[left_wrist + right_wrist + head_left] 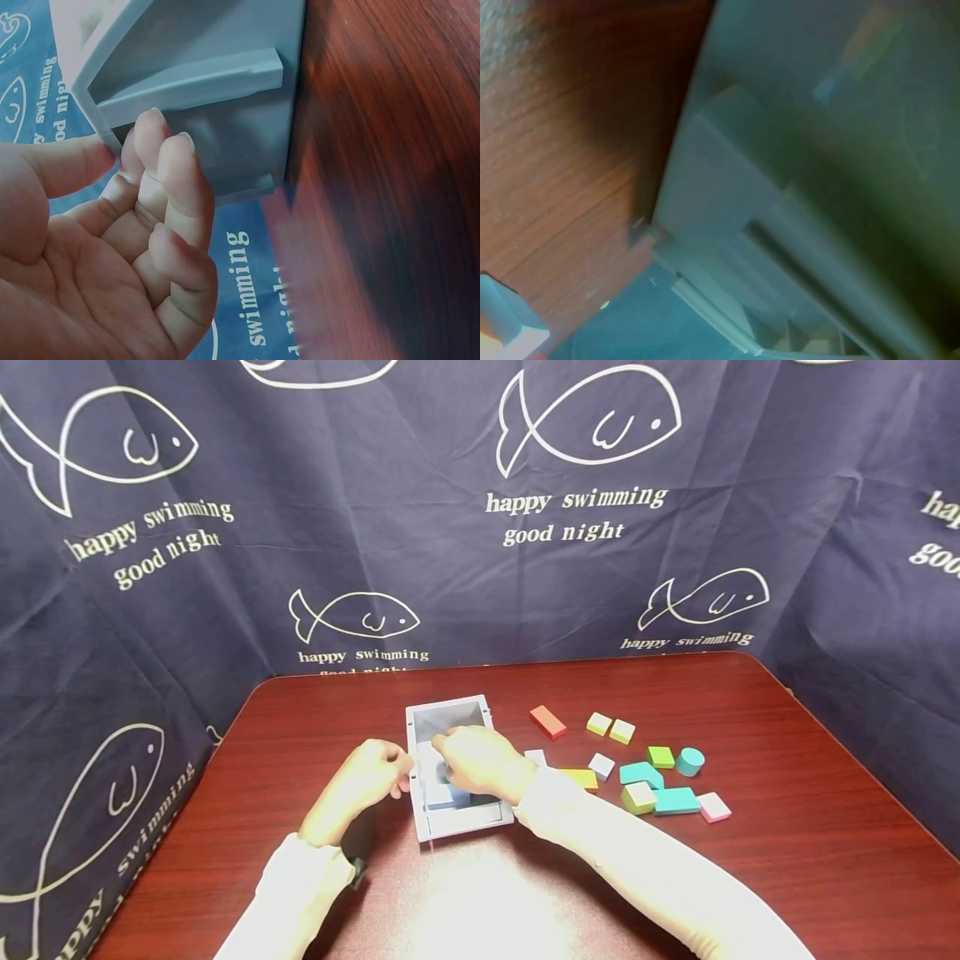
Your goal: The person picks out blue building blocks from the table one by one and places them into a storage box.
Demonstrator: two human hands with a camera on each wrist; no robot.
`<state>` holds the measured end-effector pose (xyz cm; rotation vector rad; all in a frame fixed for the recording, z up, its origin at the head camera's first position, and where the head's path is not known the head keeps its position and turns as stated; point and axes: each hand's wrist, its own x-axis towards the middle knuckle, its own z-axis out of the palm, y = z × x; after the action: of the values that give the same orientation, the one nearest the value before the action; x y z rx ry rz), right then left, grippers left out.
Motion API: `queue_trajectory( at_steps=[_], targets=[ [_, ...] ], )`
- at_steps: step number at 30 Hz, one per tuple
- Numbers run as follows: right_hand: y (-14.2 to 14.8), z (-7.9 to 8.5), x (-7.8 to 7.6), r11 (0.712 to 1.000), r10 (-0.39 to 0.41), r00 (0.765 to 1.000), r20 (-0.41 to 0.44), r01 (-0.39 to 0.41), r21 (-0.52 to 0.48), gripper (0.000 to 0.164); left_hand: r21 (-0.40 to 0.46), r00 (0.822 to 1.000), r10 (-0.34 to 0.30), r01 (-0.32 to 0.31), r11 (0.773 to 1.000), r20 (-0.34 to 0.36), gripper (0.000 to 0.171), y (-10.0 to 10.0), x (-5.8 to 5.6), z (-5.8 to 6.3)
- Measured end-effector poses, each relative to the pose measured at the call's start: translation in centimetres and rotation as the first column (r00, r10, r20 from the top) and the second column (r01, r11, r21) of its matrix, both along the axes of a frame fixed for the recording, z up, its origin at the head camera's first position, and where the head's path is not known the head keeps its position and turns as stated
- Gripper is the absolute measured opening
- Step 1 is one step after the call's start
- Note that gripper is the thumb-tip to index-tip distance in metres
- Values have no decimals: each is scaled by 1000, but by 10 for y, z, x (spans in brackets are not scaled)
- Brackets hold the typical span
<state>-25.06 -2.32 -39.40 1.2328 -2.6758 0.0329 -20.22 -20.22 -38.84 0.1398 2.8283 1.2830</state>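
Head view: left hand fingers pinch a gray box, its long axis pointing away; right hand partly hides the inside, its fingers' hold impossible to tell.

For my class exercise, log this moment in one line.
left hand: touches gray box rim | right hand: inside gray box, grasp unclear | loose blocks: on table

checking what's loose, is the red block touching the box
Apart: in the head view, a strip of table shows between the red block and the box.
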Motion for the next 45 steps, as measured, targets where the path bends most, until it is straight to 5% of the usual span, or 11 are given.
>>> queue_trajectory(
  at_steps=[29,39,45],
  targets=[
    [1,1,-3,998,26,1000,10,-25,-59,13,12,1000,-15,15,1000,-1,21,0,-1,1],
    [8,5,-8,965,126,986,108,-97,-242,18,29,1000,-13,13,999,10,20,-1,-1,-1],
    [9,7,-10,956,163,975,154,-117,-268,20,28,1000,-20,20,999,3,20,-2,0,-1]
  ],
)
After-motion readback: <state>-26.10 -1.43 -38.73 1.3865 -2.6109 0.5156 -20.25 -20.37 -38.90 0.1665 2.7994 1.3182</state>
